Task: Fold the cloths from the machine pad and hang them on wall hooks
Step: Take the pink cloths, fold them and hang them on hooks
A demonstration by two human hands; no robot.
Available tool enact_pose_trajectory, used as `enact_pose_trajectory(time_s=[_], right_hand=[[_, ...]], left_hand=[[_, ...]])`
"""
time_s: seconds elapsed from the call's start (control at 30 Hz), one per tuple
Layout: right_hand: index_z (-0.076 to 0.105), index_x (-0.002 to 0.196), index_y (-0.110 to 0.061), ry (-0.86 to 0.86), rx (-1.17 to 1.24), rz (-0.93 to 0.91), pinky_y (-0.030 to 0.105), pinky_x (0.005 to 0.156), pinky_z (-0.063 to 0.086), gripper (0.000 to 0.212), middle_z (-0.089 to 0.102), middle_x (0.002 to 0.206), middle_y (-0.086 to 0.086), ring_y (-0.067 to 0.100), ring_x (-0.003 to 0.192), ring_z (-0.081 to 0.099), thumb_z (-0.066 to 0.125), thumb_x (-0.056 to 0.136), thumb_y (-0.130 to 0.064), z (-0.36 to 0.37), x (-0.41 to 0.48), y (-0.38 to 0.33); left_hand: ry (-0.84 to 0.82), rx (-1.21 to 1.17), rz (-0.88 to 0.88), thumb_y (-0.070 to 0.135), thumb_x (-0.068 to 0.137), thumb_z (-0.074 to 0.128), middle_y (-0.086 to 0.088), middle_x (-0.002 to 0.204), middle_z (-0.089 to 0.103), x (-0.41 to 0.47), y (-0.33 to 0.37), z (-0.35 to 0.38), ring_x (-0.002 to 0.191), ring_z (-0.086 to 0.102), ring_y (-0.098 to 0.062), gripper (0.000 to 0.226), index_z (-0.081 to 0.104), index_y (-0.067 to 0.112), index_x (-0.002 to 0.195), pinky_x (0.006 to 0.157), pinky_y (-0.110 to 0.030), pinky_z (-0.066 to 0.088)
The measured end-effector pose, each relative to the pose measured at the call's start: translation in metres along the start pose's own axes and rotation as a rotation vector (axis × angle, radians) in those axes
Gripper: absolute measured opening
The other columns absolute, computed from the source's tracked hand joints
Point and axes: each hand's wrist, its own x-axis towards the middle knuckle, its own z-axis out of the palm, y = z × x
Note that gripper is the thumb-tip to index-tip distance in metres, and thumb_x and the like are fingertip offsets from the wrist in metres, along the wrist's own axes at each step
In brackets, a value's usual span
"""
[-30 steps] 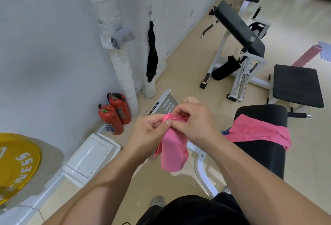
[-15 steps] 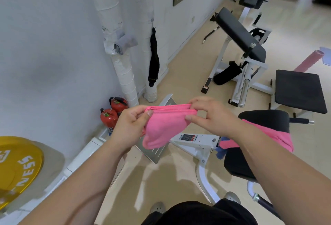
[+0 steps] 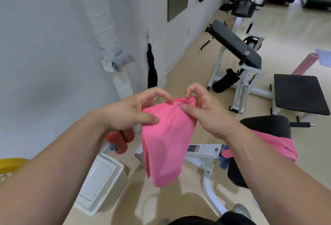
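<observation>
Two hands, my left hand (image 3: 131, 112) and right hand (image 3: 208, 113), pinch the pink cloth (image 3: 165, 142) by its top edge, hanging between them; I'd align corners squarely before folding again.

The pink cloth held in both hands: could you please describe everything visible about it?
The pink cloth looks like soft terry, folded over and hanging limp in mid-air above the floor. The left hand and right hand pinch its bunched top edge close together; layered edges show down its left side. Nothing else touches it.
</observation>
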Motion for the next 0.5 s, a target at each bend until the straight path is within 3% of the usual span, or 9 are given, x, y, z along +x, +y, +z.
enact_pose_trajectory(time_s=[0.07,0.13,0.23,0.3,0.37,0.43,0.5], right_hand=[[0.053,0.088,-0.031,0.016,-0.004,-0.004,0.023,0.058,0.038,0.028,0.051,0.078,-0.001,0.014,0.068,0.042,0.057,0.094,-0.005,-0.002,0.000,0.001],[0.052,0.087,-0.030,0.004,0.021,0.010,0.025,0.058,0.037,0.031,0.051,0.079,-0.003,0.014,0.068,0.041,0.055,0.096,0.000,-0.004,0.000,0.001],[0.053,0.080,-0.024,0.011,0.032,0.022,0.018,0.054,0.035,0.037,0.051,0.079,0.001,0.008,0.063,0.041,0.052,0.097,0.009,-0.010,-0.002,0.002],[0.059,0.069,-0.022,0.024,0.059,0.047,0.015,0.053,0.034,0.046,0.053,0.075,0.007,0.004,0.058,0.041,0.049,0.093,0.015,-0.014,-0.005,0.005],[0.068,0.060,-0.022,0.040,0.128,0.107,0.017,0.056,0.038,0.054,0.060,0.063,-0.001,0.004,0.056,0.049,0.049,0.087,0.021,-0.019,-0.012,0.012],[0.077,0.063,-0.021,0.014,0.150,0.155,0.016,0.062,0.045,0.047,0.069,0.064,-0.004,0.005,0.062,0.059,0.057,0.081,0.017,-0.021,-0.021,0.022],[0.082,0.077,-0.023,-0.061,0.131,0.205,0.016,0.074,0.050,0.034,0.077,0.081,-0.001,0.007,0.080,0.068,0.066,0.074,0.006,-0.016,-0.028,0.033]], left_hand=[[-0.082,0.143,-0.021,-0.013,0.087,0.062,-0.015,0.119,0.064,0.009,0.012,0.000,0.099,0.061,-0.023,0.041,0.068,0.021,0.110,0.086,-0.040,0.048],[-0.143,0.257,-0.068,-0.016,0.085,0.061,-0.022,0.112,0.063,0.017,0.018,-0.002,0.090,0.059,-0.026,0.039,0.073,0.016,0.104,0.078,-0.042,0.046],[-0.222,0.336,-0.153,-0.009,0.082,0.062,-0.035,0.100,0.059,0.028,0.023,-0.005,0.075,0.047,-0.031,0.043,0.077,0.024,0.105,0.066,-0.043,0.036],[-0.223,0.349,-0.173,-0.003,0.079,0.061,-0.037,0.097,0.059,0.034,0.025,-0.006,0.075,0.046,-0.030,0.044,0.078,0.027,0.106,0.066,-0.042,0.034],[-0.189,0.335,-0.176,0.002,0.076,0.061,-0.039,0.102,0.060,0.040,0.024,-0.005,0.080,0.048,-0.030,0.045,0.079,0.028,0.108,0.071,-0.043,0.036],[-0.139,0.307,-0.171,0.002,0.074,0.059,-0.033,0.100,0.065,0.045,0.023,-0.004,0.079,0.048,-0.029,0.047,0.078,0.027,0.109,0.068,-0.039,0.038],[-0.090,0.280,-0.148,0.000,0.073,0.057,-0.015,0.097,0.069,0.048,0.021,-0.004,0.076,0.048,-0.029,0.050,0.078,0.026,0.110,0.063,-0.034,0.039]])
